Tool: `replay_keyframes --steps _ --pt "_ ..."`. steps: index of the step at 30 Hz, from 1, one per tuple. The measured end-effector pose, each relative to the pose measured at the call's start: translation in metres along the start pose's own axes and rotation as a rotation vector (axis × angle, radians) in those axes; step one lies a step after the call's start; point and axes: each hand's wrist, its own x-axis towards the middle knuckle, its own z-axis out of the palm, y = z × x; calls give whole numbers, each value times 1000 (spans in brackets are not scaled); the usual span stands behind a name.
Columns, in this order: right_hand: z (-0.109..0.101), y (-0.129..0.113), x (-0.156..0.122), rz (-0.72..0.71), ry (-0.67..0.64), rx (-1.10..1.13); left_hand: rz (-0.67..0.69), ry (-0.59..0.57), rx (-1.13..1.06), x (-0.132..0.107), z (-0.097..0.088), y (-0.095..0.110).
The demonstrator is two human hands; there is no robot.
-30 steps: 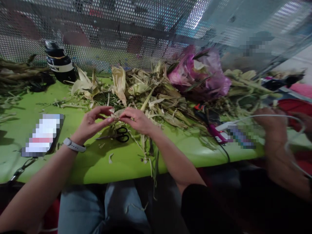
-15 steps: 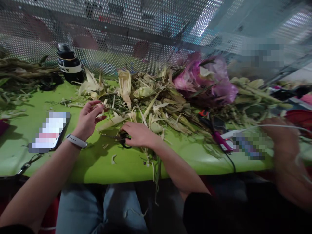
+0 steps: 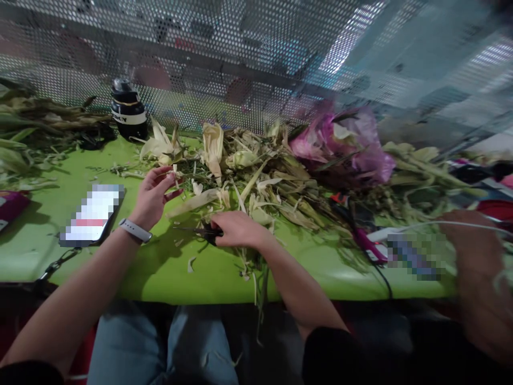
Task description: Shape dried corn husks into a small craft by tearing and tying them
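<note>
My left hand (image 3: 154,195) is raised over the left side of the husk heap. Its thumb and index finger come together at a small pale scrap (image 3: 175,168), too small to name, and the other fingers are apart. My right hand (image 3: 236,229) is closed round the black handles of a pair of scissors (image 3: 209,233), whose thin blades point left, low over the green tabletop (image 3: 160,278). Between and beyond the hands lie corn husks (image 3: 294,200), dry and pale green. A small white piece (image 3: 197,187) shows just right of my left fingertips.
A phone (image 3: 92,214) lies left of my left arm, a dark bottle (image 3: 129,115) behind it. A pink plastic bag (image 3: 344,144) sits at the back, before a perforated metal screen (image 3: 224,69). Another person's hand (image 3: 471,240) is at far right, near a cable and another phone (image 3: 414,256).
The whole view has shifted slightly, moving things right and down. The white piece now shows apart from my left fingertips. The scissors' blades are easier to see beside my right hand.
</note>
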Motion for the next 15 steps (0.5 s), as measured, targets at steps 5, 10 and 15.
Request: replay_keyframes --steps 5,10,15 --pt "-21 22 -13 64 -40 369 55 49 -23 2 0 -2" --pt "-24 33 -14 68 223 542 47 98 -63 2 1 -1" --pt "-13 24 -3 203 409 331 85 98 -45 1 1 -2"
